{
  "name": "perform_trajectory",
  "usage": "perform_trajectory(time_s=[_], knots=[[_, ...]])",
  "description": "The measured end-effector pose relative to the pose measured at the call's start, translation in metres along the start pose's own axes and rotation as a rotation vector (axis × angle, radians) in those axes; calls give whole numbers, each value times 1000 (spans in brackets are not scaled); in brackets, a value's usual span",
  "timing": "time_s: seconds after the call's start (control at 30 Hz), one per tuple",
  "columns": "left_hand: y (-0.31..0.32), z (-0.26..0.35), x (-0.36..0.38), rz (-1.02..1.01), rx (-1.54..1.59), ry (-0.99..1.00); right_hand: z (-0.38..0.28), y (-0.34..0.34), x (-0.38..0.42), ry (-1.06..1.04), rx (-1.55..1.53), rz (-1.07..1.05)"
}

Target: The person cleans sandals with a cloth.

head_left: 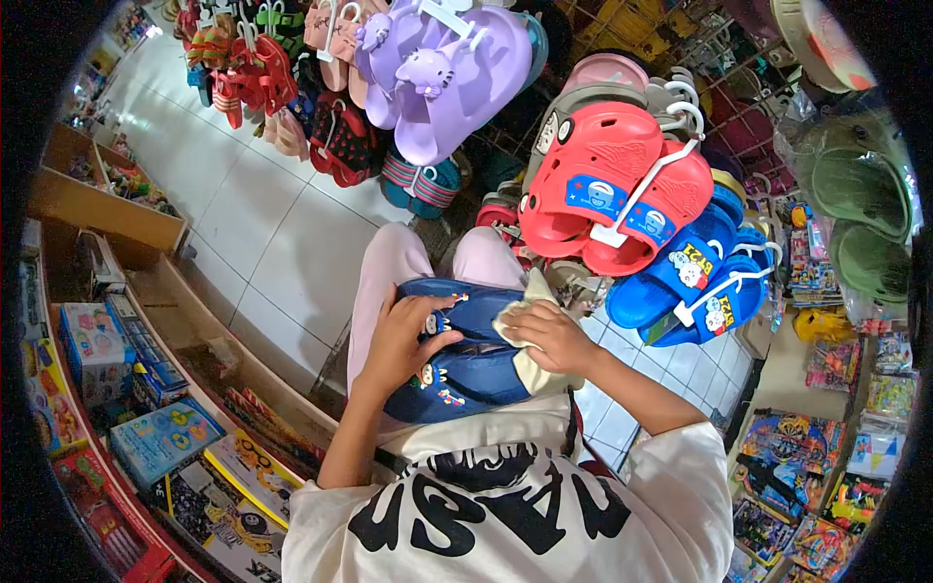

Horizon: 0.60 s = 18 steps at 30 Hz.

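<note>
A pair of dark navy children's sandals (474,391) with small cartoon figures on the straps lies across my lap. My left hand (397,338) grips the pair at its left end, with the thumb and forefinger over the straps. On the right end of the sandals, my right hand (550,337) presses a cream cloth (535,373) against the surface. Its fingers are bunched on the cloth, which sticks out above and below the hand. The undersides of the sandals are hidden against my legs.
Red clogs (614,180), blue slippers (675,277) and lilac slippers (452,83) hang close in front. Boxed toys (165,434) fill shelves on my left. Packaged toys (792,457) hang on my right. White floor tiles (267,228) show beyond my knees.
</note>
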<state>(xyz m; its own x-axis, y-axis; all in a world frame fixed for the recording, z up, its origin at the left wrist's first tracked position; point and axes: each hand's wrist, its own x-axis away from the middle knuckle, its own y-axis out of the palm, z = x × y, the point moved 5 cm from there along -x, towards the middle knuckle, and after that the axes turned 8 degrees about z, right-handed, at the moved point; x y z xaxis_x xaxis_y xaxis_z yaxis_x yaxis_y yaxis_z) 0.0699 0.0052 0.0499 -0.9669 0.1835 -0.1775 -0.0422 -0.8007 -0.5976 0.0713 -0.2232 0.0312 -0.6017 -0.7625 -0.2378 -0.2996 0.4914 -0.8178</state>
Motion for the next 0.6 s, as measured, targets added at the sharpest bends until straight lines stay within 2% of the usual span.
perform_trajectory(time_s=[0.1,0.13,0.27,0.4,0.53,0.6], knots=[[0,1,3,0,2,8,5,-11,17,93,-37,-112],[0,0,3,0,0,17,-1,-22,9,109,-48,-92],[-5,2,2,2,15,10,-28,-44,-24,57,-85,192],[-4,2,3,39,24,-9,-34,9,-42,33,10,55],[-4,4,2,0,14,-22,-31,5,-37,105,-20,2],[-5,7,1,-25,-22,-10,-13,-9,-28,280,-99,1]])
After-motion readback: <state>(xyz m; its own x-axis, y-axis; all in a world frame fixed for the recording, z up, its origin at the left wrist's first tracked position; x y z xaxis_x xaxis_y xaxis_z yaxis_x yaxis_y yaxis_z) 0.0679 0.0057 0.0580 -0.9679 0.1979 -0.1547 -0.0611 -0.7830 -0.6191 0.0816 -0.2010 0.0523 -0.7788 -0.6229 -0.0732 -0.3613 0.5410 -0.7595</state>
